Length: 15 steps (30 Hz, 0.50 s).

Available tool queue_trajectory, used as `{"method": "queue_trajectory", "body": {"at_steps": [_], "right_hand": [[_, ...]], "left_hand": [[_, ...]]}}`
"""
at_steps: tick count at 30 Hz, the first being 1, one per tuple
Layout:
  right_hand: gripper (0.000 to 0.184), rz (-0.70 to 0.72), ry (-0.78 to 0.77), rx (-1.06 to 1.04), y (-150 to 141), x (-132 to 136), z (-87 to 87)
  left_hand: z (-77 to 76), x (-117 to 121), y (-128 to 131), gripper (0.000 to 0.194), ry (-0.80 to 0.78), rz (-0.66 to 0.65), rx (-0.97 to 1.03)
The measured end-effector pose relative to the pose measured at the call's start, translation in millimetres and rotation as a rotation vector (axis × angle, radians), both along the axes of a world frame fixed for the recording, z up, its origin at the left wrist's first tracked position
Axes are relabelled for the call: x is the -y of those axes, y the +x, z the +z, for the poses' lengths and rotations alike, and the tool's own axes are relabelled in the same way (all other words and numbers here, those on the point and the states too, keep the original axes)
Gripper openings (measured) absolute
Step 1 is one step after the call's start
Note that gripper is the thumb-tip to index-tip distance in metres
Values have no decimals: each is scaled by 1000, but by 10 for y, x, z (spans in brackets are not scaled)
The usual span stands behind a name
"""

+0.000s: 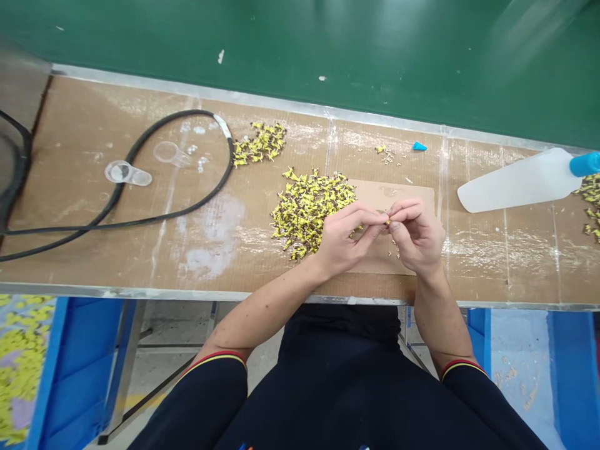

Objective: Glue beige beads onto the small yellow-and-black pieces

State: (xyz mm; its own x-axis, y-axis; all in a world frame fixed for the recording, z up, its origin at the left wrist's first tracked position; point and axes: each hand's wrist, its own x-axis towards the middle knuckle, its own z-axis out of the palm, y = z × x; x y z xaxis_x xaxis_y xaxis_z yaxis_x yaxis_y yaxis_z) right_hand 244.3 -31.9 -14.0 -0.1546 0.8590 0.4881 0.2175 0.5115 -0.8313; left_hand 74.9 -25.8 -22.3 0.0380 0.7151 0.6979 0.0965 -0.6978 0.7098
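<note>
L hand (342, 240), R hand (416, 236): grips shut on tiny yellow part (387, 221) above card sheet (391, 197).

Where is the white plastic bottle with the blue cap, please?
In the head view, the bottle lies at the right of the bench, beside yellow parts.

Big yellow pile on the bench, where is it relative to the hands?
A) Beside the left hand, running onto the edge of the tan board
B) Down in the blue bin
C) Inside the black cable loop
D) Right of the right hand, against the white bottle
A. The pile of yellow parts lies directly beside the left hand and overlaps the edge of the tan board.
</note>
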Motion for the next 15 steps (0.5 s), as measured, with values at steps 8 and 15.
{"method": "queue_trajectory", "body": {"at_steps": [8,15], "right_hand": [[6,-15,10,20,-6,-1,27],[9,-29,-5,16,-17,7,13]], "left_hand": [[9,-6,18,4,-95,-55,38],[19,18,-3,5,20,35,-102]]}}
